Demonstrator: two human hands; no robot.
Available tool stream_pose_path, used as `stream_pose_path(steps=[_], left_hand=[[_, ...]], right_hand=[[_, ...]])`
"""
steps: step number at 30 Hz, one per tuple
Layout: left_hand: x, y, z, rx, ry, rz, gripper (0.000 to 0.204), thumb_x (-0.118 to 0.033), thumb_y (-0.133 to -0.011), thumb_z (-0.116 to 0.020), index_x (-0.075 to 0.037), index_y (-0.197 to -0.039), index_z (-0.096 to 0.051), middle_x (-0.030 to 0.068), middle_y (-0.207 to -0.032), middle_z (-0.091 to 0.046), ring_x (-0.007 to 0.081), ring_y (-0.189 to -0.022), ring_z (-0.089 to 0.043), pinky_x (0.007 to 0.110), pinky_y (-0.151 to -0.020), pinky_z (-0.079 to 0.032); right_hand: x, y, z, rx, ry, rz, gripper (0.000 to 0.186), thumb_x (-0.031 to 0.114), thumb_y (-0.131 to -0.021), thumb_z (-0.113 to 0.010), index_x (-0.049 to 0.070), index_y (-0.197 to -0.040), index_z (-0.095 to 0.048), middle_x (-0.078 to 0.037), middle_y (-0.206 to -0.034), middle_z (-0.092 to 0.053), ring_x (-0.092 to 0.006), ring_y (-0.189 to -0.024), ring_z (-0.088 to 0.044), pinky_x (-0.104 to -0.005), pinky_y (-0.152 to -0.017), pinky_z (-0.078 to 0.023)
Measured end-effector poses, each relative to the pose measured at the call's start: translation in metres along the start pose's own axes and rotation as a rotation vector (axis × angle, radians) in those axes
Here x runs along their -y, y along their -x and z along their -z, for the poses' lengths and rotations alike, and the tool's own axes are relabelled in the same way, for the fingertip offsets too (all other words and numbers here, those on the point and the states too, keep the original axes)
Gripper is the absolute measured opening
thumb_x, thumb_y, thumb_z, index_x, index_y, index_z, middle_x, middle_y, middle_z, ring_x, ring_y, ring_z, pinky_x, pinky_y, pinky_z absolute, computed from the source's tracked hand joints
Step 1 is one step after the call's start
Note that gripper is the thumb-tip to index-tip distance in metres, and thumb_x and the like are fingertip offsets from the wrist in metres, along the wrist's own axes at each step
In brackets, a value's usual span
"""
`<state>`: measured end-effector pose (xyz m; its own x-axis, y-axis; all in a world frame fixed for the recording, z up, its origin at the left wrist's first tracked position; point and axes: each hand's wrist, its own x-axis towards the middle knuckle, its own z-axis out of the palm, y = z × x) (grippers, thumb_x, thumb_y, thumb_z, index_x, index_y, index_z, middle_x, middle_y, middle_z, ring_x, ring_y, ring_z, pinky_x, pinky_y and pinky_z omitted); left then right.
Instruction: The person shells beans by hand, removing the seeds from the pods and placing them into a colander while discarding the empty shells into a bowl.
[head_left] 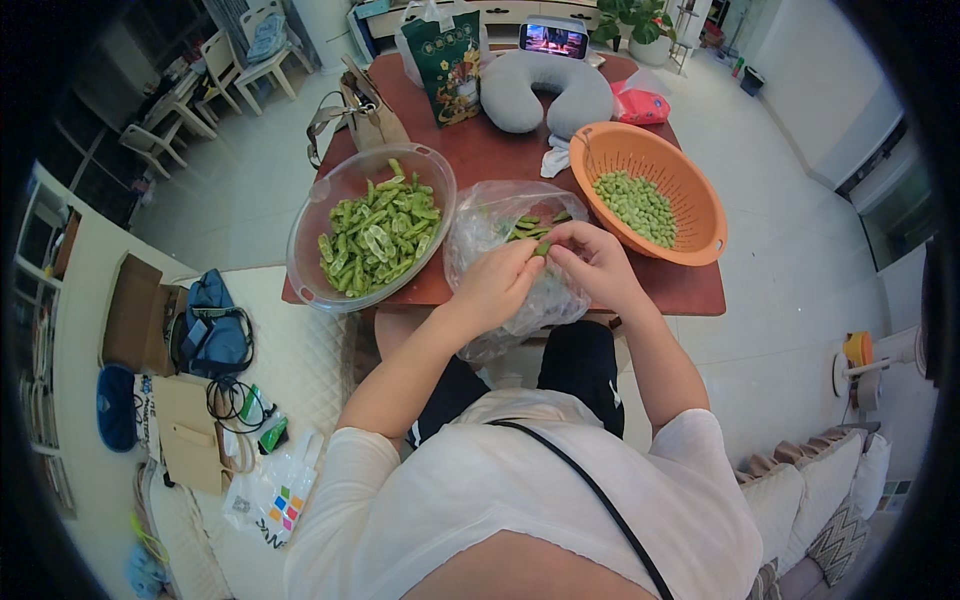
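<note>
Between my two hands a green bean pod (542, 248) is pinched by the fingertips. My left hand (497, 284) grips its near side, and my right hand (597, 264) closes on it from the right. Right beneath them lies a clear plastic bag (474, 226) with several whole pods (528, 229) inside. To the left stands a clear plastic basin (306, 262) heaped with opened, empty-looking pods (380, 232). On the right an orange colander (692, 183), tilted toward me, holds a pile of shelled green beans (636, 208).
The reddish-brown table (440, 146) also bears a beige handbag (374, 112), a dark green bag (449, 70), a grey neck pillow (545, 92), a phone (553, 40) with a lit screen and a pink tissue pack (640, 100). A light couch (290, 320) with bags lies at left.
</note>
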<state>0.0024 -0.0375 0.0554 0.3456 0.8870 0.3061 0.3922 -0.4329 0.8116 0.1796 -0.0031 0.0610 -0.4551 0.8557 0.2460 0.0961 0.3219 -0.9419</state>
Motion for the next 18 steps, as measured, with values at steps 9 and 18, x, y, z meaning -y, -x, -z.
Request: stream_pose_path(steps=[9,18], left_hand=[[-0.001,0.001,0.003,0.026,0.091,0.052,0.019,-0.019,-0.089,-0.045,0.000,-0.090,-0.049,0.0198,-0.078,-0.055,0.0397,-0.075,-0.053,0.043,-0.063,-0.040],[-0.005,0.000,-0.002,-0.051,-0.002,-0.007,0.017,-0.017,-0.089,-0.046,-0.001,-0.086,-0.046,0.0191,-0.074,-0.053,0.0394,-0.073,-0.052,0.043,-0.061,-0.040]], right_hand=[[0.008,0.000,0.001,-0.036,0.001,0.010,0.014,0.005,-0.081,-0.060,0.001,-0.094,-0.060,-0.002,-0.080,-0.060,-0.0061,-0.069,-0.052,-0.0209,-0.062,-0.043],[-0.002,-0.001,-0.003,0.028,-0.321,-0.060,0.009,0.004,-0.081,-0.059,0.003,-0.089,-0.056,0.003,-0.080,-0.055,-0.0028,-0.071,-0.049,-0.0184,-0.061,-0.040]])
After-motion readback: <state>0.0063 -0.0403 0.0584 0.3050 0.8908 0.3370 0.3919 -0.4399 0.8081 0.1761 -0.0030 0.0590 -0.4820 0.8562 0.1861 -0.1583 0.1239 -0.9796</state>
